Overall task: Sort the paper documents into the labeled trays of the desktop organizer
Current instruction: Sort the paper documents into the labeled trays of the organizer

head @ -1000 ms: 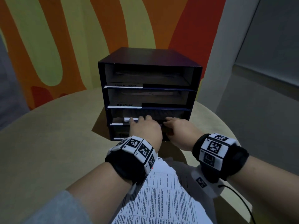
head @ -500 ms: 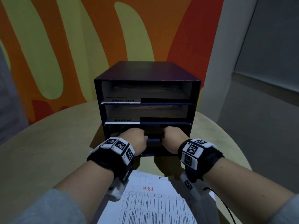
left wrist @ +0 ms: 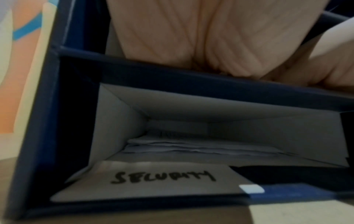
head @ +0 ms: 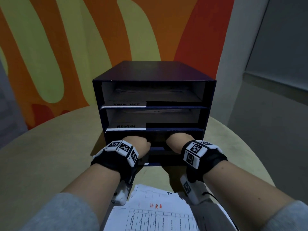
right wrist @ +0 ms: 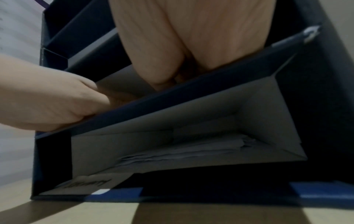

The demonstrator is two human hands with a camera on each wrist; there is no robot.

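Head view: paper stack point(head: 155, 214) lies on the desk point(head: 41, 155) nearest the person, between the forearms, top sheet marked "HR" in red over a printed table. Left hand point(head: 136, 145) and right hand point(head: 175, 142) both reach into the third tray point(head: 157, 139) of the dark blue organizer point(head: 155, 114); fingers hidden inside, grip can't be told. Bottom tray label point(left wrist: 153, 180) reads "SECURITY", papers point(left wrist: 191, 148) inside. Above, one label point(head: 126, 126) reads "ADMIN"; top label point(head: 126, 103) unreadable.
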